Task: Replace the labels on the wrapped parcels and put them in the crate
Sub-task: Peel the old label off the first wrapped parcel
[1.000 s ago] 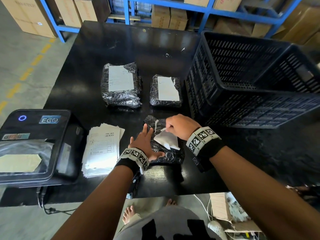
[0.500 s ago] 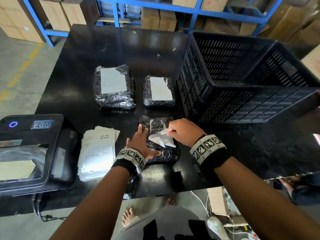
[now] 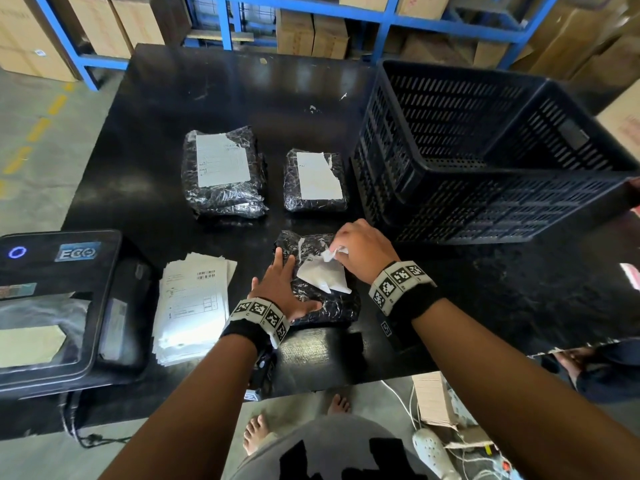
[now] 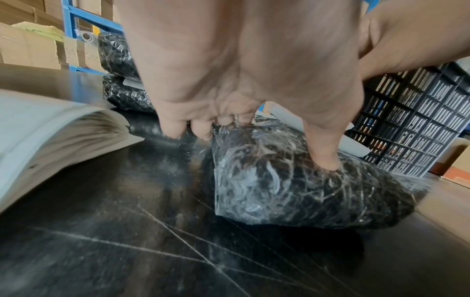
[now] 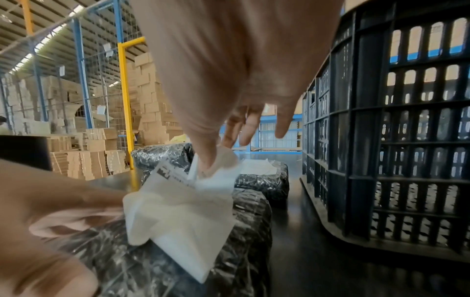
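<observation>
A black plastic-wrapped parcel (image 3: 332,303) (image 4: 292,191) (image 5: 178,261) lies near the table's front edge. My left hand (image 3: 280,285) (image 4: 241,80) presses flat on its left side with straight fingers. My right hand (image 3: 360,251) (image 5: 229,90) pinches a crumpled white label (image 3: 323,275) (image 5: 183,211) that is partly peeled off the parcel's top. Two more wrapped parcels, a larger one (image 3: 225,174) and a smaller one (image 3: 317,181), lie further back, each with a white label. The black slotted crate (image 3: 485,161) (image 5: 394,140) stands to the right.
A stack of fresh printed labels (image 3: 194,303) (image 4: 50,136) lies left of my hands. A black label printer (image 3: 59,299) sits at the table's left front corner. Blue racks with cardboard boxes (image 3: 311,32) stand behind the table (image 3: 207,81).
My right hand has pulled the label's corner up and back toward the parcel's far right, crumpling it. My left hand keeps pressing the parcel in the same place.
</observation>
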The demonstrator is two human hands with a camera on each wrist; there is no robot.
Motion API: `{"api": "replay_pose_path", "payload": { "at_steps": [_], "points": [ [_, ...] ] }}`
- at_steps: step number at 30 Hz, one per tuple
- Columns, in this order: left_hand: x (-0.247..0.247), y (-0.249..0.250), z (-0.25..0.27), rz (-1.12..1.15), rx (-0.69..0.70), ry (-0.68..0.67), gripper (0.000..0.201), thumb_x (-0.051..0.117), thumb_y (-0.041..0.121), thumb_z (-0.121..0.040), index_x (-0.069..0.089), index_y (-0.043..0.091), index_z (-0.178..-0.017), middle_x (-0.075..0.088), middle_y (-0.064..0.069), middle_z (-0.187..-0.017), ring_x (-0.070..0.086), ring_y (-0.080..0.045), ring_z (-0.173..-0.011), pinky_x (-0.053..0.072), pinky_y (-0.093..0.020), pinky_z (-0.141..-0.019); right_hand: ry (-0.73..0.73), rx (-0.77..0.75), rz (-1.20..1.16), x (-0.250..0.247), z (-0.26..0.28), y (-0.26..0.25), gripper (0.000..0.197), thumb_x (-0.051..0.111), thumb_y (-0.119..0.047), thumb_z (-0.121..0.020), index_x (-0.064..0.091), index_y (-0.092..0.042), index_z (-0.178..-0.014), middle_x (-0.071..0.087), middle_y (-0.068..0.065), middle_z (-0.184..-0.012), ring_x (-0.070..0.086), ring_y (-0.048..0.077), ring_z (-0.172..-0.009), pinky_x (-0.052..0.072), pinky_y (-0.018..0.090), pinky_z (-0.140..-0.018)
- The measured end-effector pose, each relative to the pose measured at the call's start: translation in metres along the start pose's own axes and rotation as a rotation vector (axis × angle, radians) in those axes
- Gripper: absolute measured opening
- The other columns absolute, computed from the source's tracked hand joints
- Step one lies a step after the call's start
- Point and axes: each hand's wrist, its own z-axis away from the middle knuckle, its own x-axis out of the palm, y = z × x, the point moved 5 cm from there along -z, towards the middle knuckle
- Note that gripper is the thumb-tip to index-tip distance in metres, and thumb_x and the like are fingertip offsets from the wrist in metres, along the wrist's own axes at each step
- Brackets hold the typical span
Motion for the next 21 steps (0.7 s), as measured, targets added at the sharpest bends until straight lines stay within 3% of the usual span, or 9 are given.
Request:
{"api": "replay_pose_path", "payload": {
  "at_steps": [1, 3, 4, 6, 8, 15, 17, 21],
  "points": [
    [0.0, 0.0, 0.0, 0.005, -0.002, 0.0, 0.117, 0.069, 0.067, -0.066, 0.0, 0.026, -0.152, -0.024, 0.008, -0.156, 0.007, -0.017, -0.147, 0.008, -0.055, -0.116, 0.017, -0.037, -0.038, 0.001, -0.001, -0.001, 0.015, 0.064, -0.024, -0.09, 0.073, -0.018, -0.1, 0.056, -0.001, -0.13, 0.043, 0.021, -0.126, 0.039, 0.039, -0.104],
    [0.0, -0.001, 0.0, 0.018, -0.006, -0.001, 0.118, 0.069, 0.067, -0.065, 0.0, 0.026, -0.152, -0.025, 0.01, -0.155, 0.011, -0.016, -0.146, 0.008, -0.056, -0.116, -0.052, -0.064, -0.124, 0.007, -0.002, -0.001, 0.012, 0.064, -0.027, -0.09, 0.07, -0.017, -0.091, 0.048, -0.004, -0.144, 0.036, 0.018, -0.138, 0.036, 0.034, -0.106],
    [0.0, -0.002, 0.0, 0.022, -0.008, -0.003, 0.118, 0.069, 0.067, -0.065, 0.0, 0.026, -0.152, -0.025, 0.011, -0.155, 0.014, -0.016, -0.146, 0.008, -0.055, -0.116, -0.106, -0.055, -0.152, 0.008, -0.002, 0.001, 0.011, 0.062, -0.029, -0.092, 0.067, -0.019, -0.091, 0.054, -0.005, -0.137, 0.043, 0.019, -0.133, 0.04, 0.034, -0.098],
    [0.0, -0.002, 0.0, 0.022, -0.013, -0.012, 0.118, 0.069, 0.067, -0.066, -0.001, 0.026, -0.152, -0.026, 0.011, -0.155, 0.018, -0.017, -0.145, 0.007, -0.055, -0.116, -0.165, -0.025, -0.175, 0.007, 0.0, 0.002, 0.01, 0.057, -0.03, -0.093, 0.062, -0.021, -0.091, 0.066, -0.003, -0.104, 0.061, 0.023, -0.101, 0.045, 0.034, -0.076],
    [0.0, -0.001, 0.0, 0.02, -0.018, -0.02, 0.117, 0.069, 0.067, -0.067, -0.001, 0.027, -0.152, -0.027, 0.011, -0.155, 0.021, -0.018, -0.144, 0.007, -0.055, -0.116, -0.149, -0.018, -0.201, 0.006, 0.004, 0.001, 0.01, 0.055, -0.029, -0.094, 0.06, -0.022, -0.088, 0.066, -0.002, -0.091, 0.061, 0.021, -0.084, 0.047, 0.035, -0.071],
    [-0.002, 0.001, 0.002, 0.017, -0.032, -0.03, 0.115, 0.068, 0.066, -0.069, -0.002, 0.027, -0.151, -0.028, 0.01, -0.154, 0.032, -0.019, -0.14, 0.006, -0.052, -0.117, -0.111, 0.02, -0.238, 0.0, 0.025, -0.013, 0.014, 0.052, -0.023, -0.094, 0.065, -0.017, -0.092, 0.068, 0.002, -0.091, 0.063, 0.022, -0.083, 0.051, 0.037, -0.074],
    [-0.002, 0.003, 0.002, 0.024, -0.036, -0.018, 0.115, 0.068, 0.066, -0.069, -0.002, 0.027, -0.151, -0.028, 0.009, -0.154, 0.033, -0.019, -0.139, 0.005, -0.051, -0.117, -0.024, 0.032, -0.312, -0.017, 0.032, -0.015, 0.013, 0.056, -0.027, -0.093, 0.066, -0.019, -0.093, 0.07, -0.002, -0.091, 0.063, 0.017, -0.083, 0.051, 0.034, -0.076],
    [-0.003, 0.008, 0.002, 0.053, -0.037, -0.003, 0.114, 0.069, 0.064, -0.07, 0.0, 0.026, -0.152, -0.027, 0.006, -0.155, 0.034, -0.022, -0.139, 0.007, -0.049, -0.118, 0.157, 0.044, -0.375, -0.063, 0.04, -0.008, 0.009, 0.059, -0.025, -0.092, 0.066, -0.021, -0.091, 0.063, -0.013, -0.079, 0.056, 0.006, -0.07, 0.045, 0.026, -0.069]
  ]
}}
